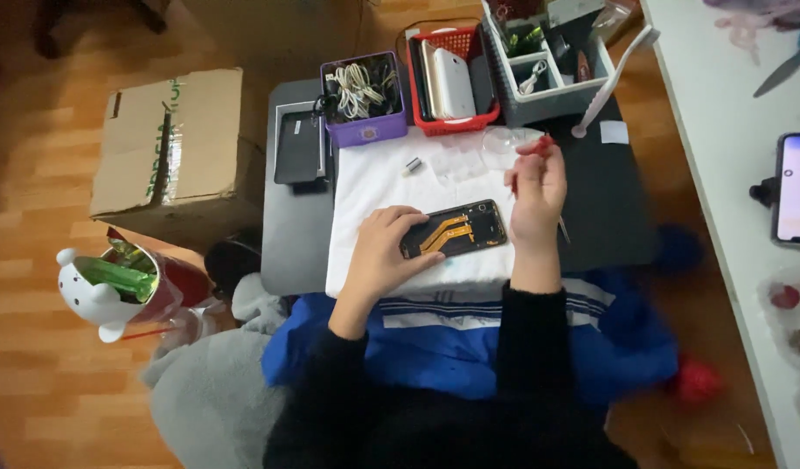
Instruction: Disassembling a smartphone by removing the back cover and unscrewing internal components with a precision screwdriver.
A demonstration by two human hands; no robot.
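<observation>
Two hands work at the centre of the frame, over a dark table (608,208) spread with a white cloth (374,178). A cardboard box (170,143) sits on the wooden floor at upper left. Along the table's far edge stand a grey organiser (556,100), a red basket (459,117) of phones, and a purple bin (365,130) of white cables. On the cloth lies an opened phone (456,230), its orange flex cables showing. The left hand (384,247) rests on the phone's left end, fingers spread over it and pressing it down. The right hand (537,195), just above the phone's right end, is closed around a thin red-handled tool (543,143) pointing up-frame.
</observation>
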